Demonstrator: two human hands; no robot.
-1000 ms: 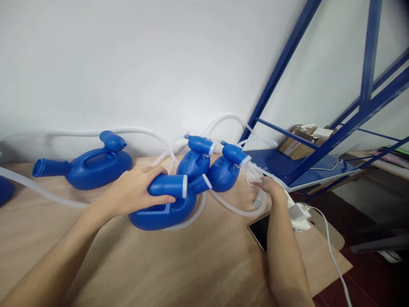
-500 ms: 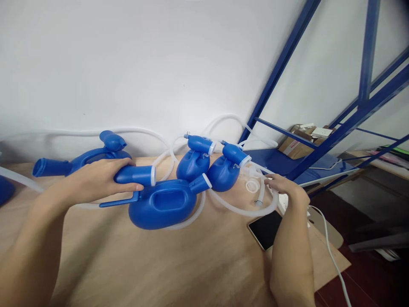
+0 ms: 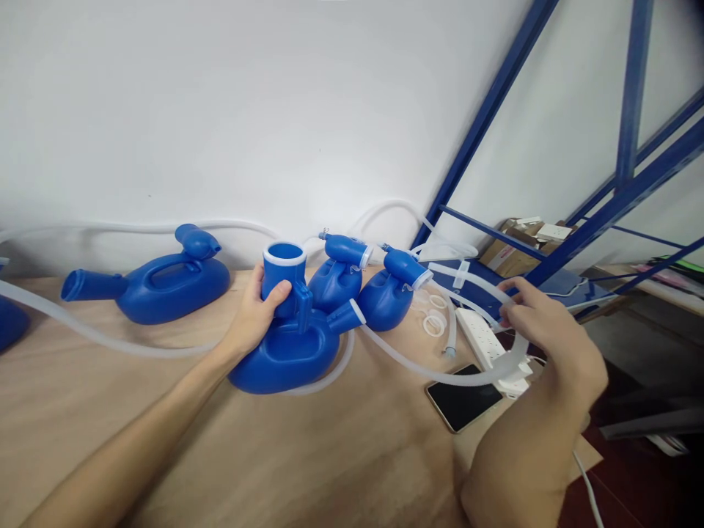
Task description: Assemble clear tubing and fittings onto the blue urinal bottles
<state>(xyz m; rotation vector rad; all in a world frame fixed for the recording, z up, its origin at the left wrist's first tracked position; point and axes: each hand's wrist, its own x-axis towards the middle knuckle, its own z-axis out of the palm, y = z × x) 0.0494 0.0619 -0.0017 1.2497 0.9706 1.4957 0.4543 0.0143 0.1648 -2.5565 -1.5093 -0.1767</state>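
1. My L hand point(image 3: 257, 315) grips white-rimmed blue cup point(image 3: 290, 277), mouth up, by blue bottle point(image 3: 283, 367) on table point(image 3: 357, 455).
2. My R hand point(image 3: 553, 334) holds clear tube point(image 3: 511, 361) in bent fingers, nr pwr strip point(image 3: 481, 337) & phone point(image 3: 462, 400).

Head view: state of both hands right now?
Left hand: closed, holding the blue cup-shaped part, white rim up.
Right hand: fingers closed on a loop of translucent tube.

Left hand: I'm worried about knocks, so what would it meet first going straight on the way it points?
Past the blue cup-shaped part it holds, the left hand would probably first meet the blue bottle just beyond, to the right; depth is hard to judge.
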